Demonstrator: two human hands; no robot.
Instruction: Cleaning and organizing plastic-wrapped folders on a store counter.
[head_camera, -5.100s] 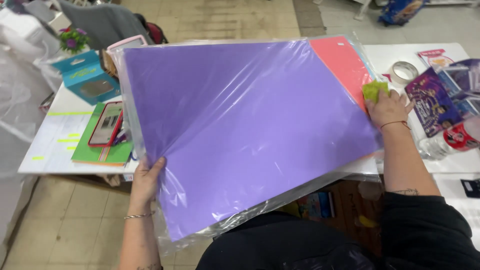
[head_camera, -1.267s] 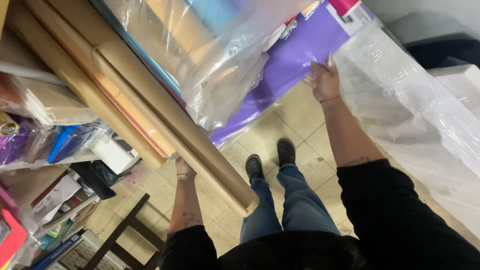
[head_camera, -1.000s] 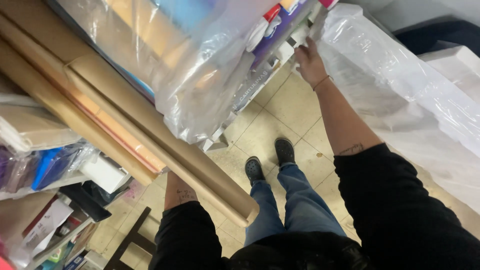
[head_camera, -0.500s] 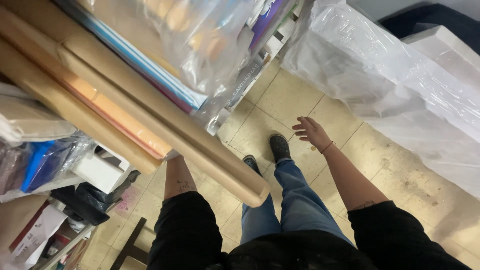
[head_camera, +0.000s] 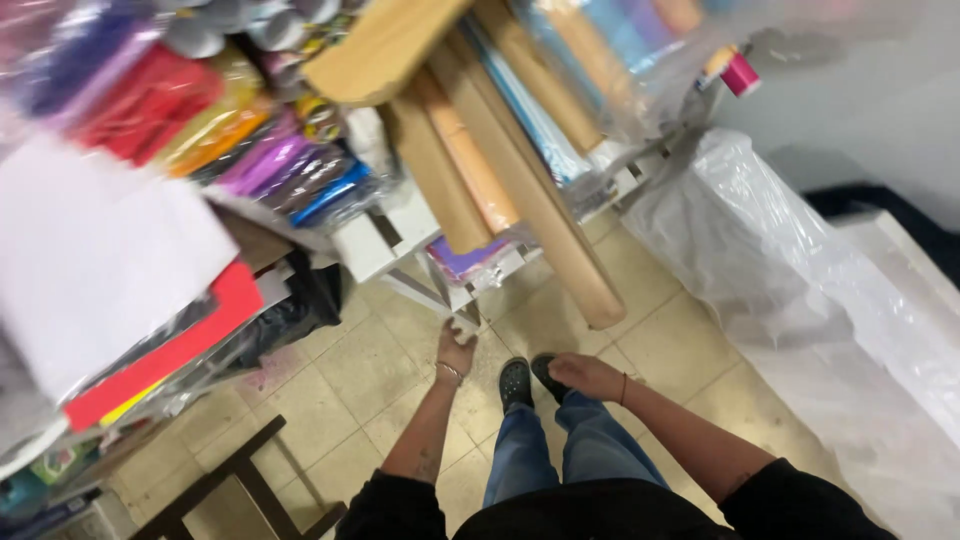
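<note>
Left hand (head_camera: 455, 350): raised at the white rack leg (head_camera: 462, 312), fingers curled and touching its lower end; whether they close around it cannot be told. Thin bracelet at the wrist.

Right hand (head_camera: 585, 373): hanging low over the shoes (head_camera: 530, 378), fingers loosely curled, holding nothing; dark band at the wrist.

Rack: white, square-section frame, standing on the floor just ahead of the feet.

Kraft rolls (head_camera: 520, 180): long brown paper tubes, matt, lying slanted over the rack, one round end jutting towards the right hand.

Foam sheets (head_camera: 465, 262): purple, flat, wrapped in clear film, tucked under the rolls just above the left hand.

Card stack (head_camera: 150, 350): red and white flat sheets, left.

Plastic sheet (head_camera: 800, 270): translucent, crinkled, draped at right.

Floor (head_camera: 370, 370): beige tiles, scuffed.

Stool (head_camera: 235, 475): dark wood, lower left.
</note>
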